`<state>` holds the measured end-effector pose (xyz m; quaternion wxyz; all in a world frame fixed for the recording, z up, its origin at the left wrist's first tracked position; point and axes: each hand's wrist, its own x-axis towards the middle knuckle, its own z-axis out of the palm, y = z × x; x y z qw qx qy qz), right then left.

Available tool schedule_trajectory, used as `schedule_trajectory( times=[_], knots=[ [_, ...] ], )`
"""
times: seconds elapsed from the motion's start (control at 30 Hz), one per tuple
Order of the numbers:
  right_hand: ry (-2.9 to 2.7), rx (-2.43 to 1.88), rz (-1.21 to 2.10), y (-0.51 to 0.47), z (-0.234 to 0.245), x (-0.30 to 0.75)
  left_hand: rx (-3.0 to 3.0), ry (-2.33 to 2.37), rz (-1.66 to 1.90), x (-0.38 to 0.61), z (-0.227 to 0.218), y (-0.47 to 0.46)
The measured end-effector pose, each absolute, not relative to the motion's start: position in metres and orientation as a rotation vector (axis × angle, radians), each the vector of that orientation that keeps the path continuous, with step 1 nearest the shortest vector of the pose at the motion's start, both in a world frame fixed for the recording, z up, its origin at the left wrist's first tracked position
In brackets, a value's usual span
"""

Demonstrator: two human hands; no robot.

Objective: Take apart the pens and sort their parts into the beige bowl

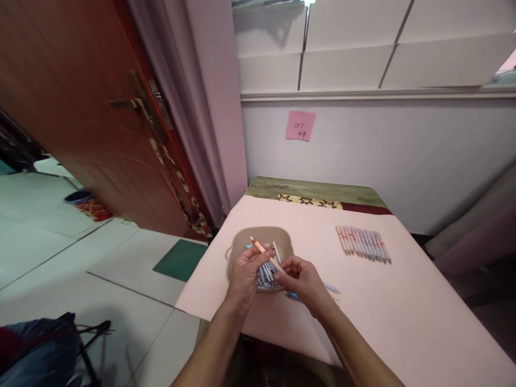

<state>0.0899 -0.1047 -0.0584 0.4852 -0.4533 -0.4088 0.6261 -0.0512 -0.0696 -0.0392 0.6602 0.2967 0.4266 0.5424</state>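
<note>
My left hand [244, 272] and my right hand [301, 279] are close together over a shallow beige tray [242, 242] on a pink-covered table [363, 301]. Both hands pinch an orange-and-white pen [262, 249] that points up and to the left. Several blue and grey pen parts [266, 275] lie in the tray under my fingers. A pale blue pen piece [331, 288] lies on the cloth just right of my right hand.
A neat row of several finished pens [363, 243] lies at the table's far right. A pink sticky note [300, 126] is on the wall behind. A brown door [97, 118] stands open at left. Tiled floor and a green mat [182, 259] lie left of the table.
</note>
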Motion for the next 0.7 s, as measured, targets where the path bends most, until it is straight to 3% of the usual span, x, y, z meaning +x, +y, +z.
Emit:
schedule_trajectory(
  times=[0.2,0.33,0.53,0.7],
  knots=[
    [-1.032,-1.149,1.655,-0.100,-0.058,0.085,0.654,0.912,1.202,-0.052,-0.037,-0.068],
    [-1.024,-1.160,1.477,-0.097,-0.060,0.083,0.618,0.941,1.248,-0.054,-0.038,-0.066],
    [-1.000,-1.193,1.545,-0.095,-0.061,0.083,0.630,0.933,1.246,-0.053,-0.042,-0.064],
    [-1.061,-1.202,1.305,-0.092,-0.065,0.083,0.556,0.942,1.299,-0.050,-0.044,-0.063]
  ],
)
